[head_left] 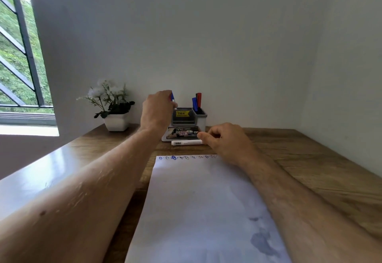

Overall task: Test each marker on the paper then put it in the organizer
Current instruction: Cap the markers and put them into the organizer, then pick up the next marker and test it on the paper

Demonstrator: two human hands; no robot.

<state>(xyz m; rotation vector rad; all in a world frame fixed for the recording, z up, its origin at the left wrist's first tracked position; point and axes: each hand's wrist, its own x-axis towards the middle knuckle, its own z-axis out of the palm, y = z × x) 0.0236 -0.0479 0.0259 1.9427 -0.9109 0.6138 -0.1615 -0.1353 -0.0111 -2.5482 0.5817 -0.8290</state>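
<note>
My left hand is raised at the left side of the grey and white organizer and grips a blue-capped marker, its tip angled down toward the organizer's left slot. Two blue and red markers stand in the organizer's right cup. A white marker lies on the table in front of the organizer. My right hand touches that marker's right end with curled fingers. The white paper lies toward me, with a row of small blue and grey test marks along its far edge.
A white pot with white flowers stands left of the organizer against the wall. The wooden table runs to the walls behind and at right. A barred window is at the far left.
</note>
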